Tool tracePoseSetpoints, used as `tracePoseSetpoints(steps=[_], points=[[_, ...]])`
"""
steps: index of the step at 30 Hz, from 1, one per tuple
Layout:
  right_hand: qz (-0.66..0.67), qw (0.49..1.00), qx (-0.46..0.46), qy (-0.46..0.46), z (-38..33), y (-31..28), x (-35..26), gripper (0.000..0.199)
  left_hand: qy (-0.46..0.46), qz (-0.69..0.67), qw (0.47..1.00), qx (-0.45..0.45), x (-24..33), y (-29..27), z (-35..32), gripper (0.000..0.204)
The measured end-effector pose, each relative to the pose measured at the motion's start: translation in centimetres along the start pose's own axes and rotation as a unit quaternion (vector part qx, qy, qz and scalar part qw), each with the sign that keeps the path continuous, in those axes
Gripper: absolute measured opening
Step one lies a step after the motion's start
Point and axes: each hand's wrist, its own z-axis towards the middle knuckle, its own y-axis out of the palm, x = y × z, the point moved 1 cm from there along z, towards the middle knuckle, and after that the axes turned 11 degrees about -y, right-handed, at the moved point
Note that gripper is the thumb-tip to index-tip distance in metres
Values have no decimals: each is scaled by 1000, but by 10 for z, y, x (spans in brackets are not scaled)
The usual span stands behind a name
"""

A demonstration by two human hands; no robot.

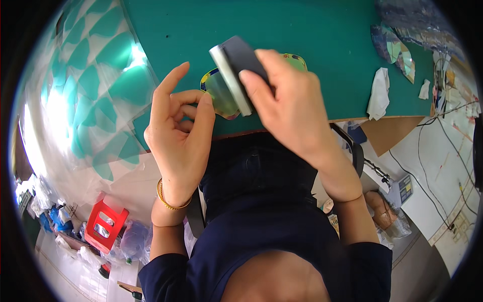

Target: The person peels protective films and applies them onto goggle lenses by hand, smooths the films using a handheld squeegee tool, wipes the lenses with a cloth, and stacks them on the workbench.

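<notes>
A pair of glasses (221,93) with a patterned yellow-and-dark frame and greenish tinted lenses is at the near edge of the green table. My left hand (178,116) pinches the rim at its left end between thumb and forefinger. My right hand (289,100) grips a dark grey block with a pale felt-like face (234,75), tilted over the middle of the glasses. The pale face seems to touch or hover just over the left lens; I cannot tell which. The block and my right hand hide the bridge and most of the right lens.
Clear film sheets (95,75) with lens-shaped cut-outs cover the table's left side. On the right lie a crumpled white tissue (379,94) and shiny film scraps (397,53). A red plastic stool (105,225) stands at lower left among bags. Cables (425,171) trail at right.
</notes>
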Motion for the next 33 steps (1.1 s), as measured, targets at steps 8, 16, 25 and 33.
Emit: tracePoseSetpoints(steps=[8, 16, 25, 33], points=[[81, 996, -2, -22, -9, 19, -6, 16, 1, 87, 995, 41, 3, -22, -1, 42], [56, 997, -43, -41, -21, 18, -8, 20, 63, 148, 986, 31, 32, -31, 7, 34], [149, 978, 83, 123, -18, -66, 33, 31, 187, 267, 942, -84, 55, -9, 19, 20], [165, 984, -45, 39, -8, -7, 1, 29, 167, 217, 961, 26, 51, -36, 18, 18]])
